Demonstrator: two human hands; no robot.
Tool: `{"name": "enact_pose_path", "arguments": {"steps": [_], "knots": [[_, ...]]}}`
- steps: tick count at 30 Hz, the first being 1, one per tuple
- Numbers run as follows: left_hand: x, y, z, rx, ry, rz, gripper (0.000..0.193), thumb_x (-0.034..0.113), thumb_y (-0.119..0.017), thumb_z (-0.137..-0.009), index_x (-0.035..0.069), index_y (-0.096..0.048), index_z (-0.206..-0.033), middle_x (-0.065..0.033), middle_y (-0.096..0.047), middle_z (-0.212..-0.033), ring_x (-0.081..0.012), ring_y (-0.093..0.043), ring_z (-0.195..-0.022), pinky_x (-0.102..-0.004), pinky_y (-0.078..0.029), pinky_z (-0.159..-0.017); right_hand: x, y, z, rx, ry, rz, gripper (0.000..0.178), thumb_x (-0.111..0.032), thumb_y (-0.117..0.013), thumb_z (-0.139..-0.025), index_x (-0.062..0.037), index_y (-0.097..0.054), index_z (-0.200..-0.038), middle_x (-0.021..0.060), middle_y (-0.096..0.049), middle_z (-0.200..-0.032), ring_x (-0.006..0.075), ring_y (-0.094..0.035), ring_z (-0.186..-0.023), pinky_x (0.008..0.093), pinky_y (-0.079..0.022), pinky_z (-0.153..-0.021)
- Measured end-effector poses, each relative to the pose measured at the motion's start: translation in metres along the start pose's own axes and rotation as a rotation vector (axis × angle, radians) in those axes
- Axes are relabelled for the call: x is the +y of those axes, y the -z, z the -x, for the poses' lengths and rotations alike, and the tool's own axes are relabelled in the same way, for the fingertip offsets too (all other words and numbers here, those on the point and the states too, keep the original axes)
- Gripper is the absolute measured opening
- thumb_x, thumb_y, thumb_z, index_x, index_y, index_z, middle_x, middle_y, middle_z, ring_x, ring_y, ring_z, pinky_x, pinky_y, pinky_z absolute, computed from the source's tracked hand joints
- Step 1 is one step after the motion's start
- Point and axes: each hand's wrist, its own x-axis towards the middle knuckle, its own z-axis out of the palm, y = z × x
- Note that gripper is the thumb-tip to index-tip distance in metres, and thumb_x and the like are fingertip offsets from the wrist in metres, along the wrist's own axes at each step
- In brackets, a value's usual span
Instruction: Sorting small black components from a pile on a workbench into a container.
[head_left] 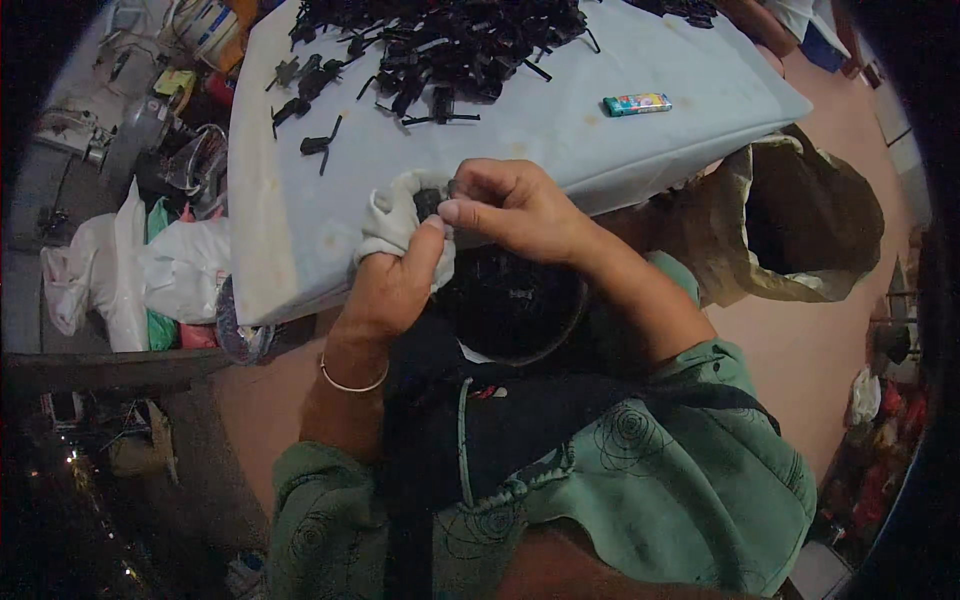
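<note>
My left hand [390, 290], partly wrapped in a whitish cloth or glove [388, 220], grips a small black plastic part [428, 204] between thumb and covered fingers. Thumb and forefinger of my right hand [525, 208] are pinched together at the right side of that part. Whether a second small piece sits in this pinch is hidden. Both hands are held over the near edge of the table [330, 215]. Beyond them lies a big pile of similar black parts [450, 50], with a single loose part [316, 146] closer to me.
A small turquoise patterned packet [637, 104] lies on the table's right half. Below my hands is a dark round tub [520, 310]. An open brown sack [715, 225] stands at right. Plastic bags [185, 268] and cluttered equipment [140, 130] fill the left side.
</note>
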Motion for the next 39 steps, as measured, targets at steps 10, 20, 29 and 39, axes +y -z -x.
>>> {"name": "enact_pose_path", "arguments": {"steps": [10,20,29,39], "knots": [[-0.013,-0.008,-0.002,0.189,-0.332,-0.621,0.026,0.006,-0.041,-0.079,0.0,-0.044,-0.104,-0.0151,-0.052,-0.085,-0.0279,-0.053,-0.077,-0.0334,-0.043,-0.07,-0.003,-0.016,0.0,0.03,0.191,0.41,0.025,-0.017,-0.044,-0.089,0.0013,-0.046,-0.072,0.0182,-0.044,-0.059,0.0268,-0.037,-0.052,0.0332,-0.037,-0.051],[-0.008,0.019,0.007,-0.163,-0.364,-0.659,0.031,0.015,-0.05,-0.083,0.0,-0.048,-0.111,-0.0144,-0.055,-0.096,-0.022,-0.052,-0.088,-0.0315,-0.042,-0.079,-0.003,0.023,-0.032,0.239,0.118,0.913,0.023,-0.024,-0.052,-0.082,-0.0025,-0.053,-0.075,0.0138,-0.055,-0.064,0.03,-0.049,-0.056,0.0359,-0.042,-0.052],[-0.016,0.018,-0.017,0.269,-0.265,-0.597,0.026,0.011,-0.053,-0.081,-0.001,-0.051,-0.105,-0.016,-0.059,-0.091,-0.0241,-0.056,-0.085,-0.0307,-0.043,-0.077,0.011,0.021,-0.025,0.235,0.309,1.265,0.016,-0.017,-0.056,-0.071,-0.0081,-0.051,-0.082,0.0109,-0.053,-0.067,0.0315,-0.056,-0.063,0.04,-0.044,-0.053],[-0.008,0.006,-0.018,0.166,-0.057,-0.227,0.025,0.01,-0.055,-0.081,-0.001,-0.049,-0.103,-0.0082,-0.058,-0.085,-0.014,-0.054,-0.073,-0.0258,-0.045,-0.063,-0.005,0.0,-0.002,0.21,0.326,0.667,0.008,-0.008,-0.06,-0.075,-0.0037,-0.054,-0.075,0.0077,-0.054,-0.066,0.0166,-0.049,-0.055,0.0293,-0.039,-0.048]]}}
